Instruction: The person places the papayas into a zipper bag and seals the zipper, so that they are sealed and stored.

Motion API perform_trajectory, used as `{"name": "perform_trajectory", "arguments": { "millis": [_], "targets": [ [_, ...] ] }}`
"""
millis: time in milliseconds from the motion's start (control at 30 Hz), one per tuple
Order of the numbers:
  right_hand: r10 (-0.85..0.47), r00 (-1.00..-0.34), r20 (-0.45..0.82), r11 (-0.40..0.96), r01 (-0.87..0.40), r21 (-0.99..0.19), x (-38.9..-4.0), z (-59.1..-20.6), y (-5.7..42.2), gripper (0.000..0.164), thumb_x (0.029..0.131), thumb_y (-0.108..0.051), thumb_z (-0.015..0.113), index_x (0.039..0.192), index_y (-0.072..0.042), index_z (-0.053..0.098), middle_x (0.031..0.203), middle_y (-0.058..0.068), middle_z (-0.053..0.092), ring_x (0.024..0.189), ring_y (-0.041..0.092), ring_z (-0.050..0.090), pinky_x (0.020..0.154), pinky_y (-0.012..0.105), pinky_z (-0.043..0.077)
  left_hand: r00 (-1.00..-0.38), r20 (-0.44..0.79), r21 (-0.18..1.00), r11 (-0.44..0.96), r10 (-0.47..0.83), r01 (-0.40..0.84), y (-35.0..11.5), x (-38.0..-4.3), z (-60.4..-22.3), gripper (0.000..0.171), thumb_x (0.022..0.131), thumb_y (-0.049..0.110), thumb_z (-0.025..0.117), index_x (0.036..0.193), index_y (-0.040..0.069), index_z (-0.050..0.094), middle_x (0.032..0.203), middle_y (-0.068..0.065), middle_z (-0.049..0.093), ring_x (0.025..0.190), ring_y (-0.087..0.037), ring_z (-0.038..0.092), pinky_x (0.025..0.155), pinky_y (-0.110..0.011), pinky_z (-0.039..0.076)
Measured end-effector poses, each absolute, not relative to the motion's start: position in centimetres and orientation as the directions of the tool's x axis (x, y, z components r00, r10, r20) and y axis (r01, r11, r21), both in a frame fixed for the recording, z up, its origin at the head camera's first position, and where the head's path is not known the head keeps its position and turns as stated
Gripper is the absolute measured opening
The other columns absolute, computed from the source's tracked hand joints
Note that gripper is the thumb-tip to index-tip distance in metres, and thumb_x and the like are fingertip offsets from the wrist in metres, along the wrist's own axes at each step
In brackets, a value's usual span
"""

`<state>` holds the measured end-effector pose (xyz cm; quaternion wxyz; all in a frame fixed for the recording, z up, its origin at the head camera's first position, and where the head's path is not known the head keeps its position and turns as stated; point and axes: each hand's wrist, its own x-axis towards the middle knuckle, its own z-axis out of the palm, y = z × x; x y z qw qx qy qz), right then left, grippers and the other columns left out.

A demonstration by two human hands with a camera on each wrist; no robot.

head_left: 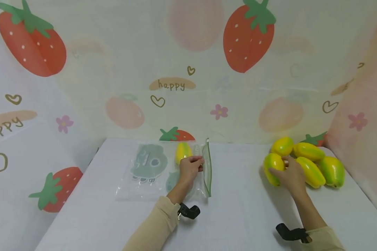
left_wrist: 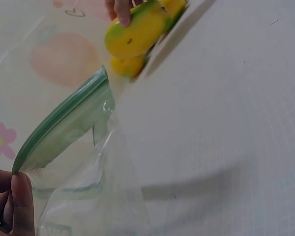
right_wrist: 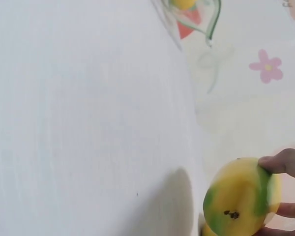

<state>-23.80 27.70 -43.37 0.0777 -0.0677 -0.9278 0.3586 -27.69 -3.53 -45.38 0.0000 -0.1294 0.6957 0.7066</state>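
A clear zip bag [head_left: 125, 190] with green creature prints lies on the white table, its green-edged mouth [head_left: 208, 170] toward the right. My left hand [head_left: 190, 172] pinches the rim of that mouth between thumb and fingers, holding it up and apart, as the left wrist view shows. Inside the bag is one yellow-green mango [head_left: 183, 150]. At the right, my right hand [head_left: 291, 176] grips another mango [right_wrist: 238, 199], thumb on one side and fingers on the other. The right wrist view shows the mango's stem scar.
Several more mangoes [head_left: 308, 151] sit in a cluster beside and behind my right hand, near the table's right back corner. A fruit-printed backdrop [head_left: 245, 111] rises along the rear edge and both sides. White tabletop [head_left: 235, 209] stretches between the bag and the mangoes.
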Motion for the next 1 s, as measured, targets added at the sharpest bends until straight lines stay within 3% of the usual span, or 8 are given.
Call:
{"name": "perform_trajectory", "arguments": {
  "millis": [233,533,1000],
  "targets": [
    [0.134,-0.991,-0.013,0.636,0.096,-0.766,-25.2,-42.8,25.9,0.076,0.088,-0.034,0.07,0.143,0.006,0.036,0.14,0.033,0.043,0.122,0.045,0.047,0.097,0.053,0.051,-0.969,-0.17,0.985,-0.034,-0.177,-0.167,-3.7,-27.7,-44.9,0.022,0.089,0.007,0.067,0.107,-0.006,0.07,0.086,-0.009,0.07,0.056,-0.006,0.056,0.059,-0.017,0.054],
    [0.091,-0.991,-0.096,0.527,0.13,-0.84,-26.8,-42.8,22.5,0.072,0.088,-0.03,0.071,0.143,0.0,0.037,0.14,0.029,0.043,0.122,0.04,0.048,0.1,0.048,0.05,-0.969,-0.168,0.986,-0.04,-0.182,-0.163,-3.8,-27.7,-44.6,0.02,0.089,0.007,0.067,0.104,-0.005,0.072,0.084,-0.007,0.069,0.055,-0.005,0.056,0.057,-0.016,0.053],
    [0.041,-0.997,-0.067,0.494,0.079,-0.866,-28.1,-43.7,18.7,0.065,0.085,-0.026,0.074,0.138,-0.001,0.045,0.133,0.027,0.052,0.115,0.039,0.056,0.088,0.039,0.056,-0.973,-0.157,0.987,-0.037,-0.166,-0.153,-3.5,-27.4,-45.0,0.023,0.09,0.008,0.066,0.107,-0.007,0.07,0.088,-0.01,0.07,0.058,-0.006,0.057,0.06,-0.017,0.055]
  ]
}}
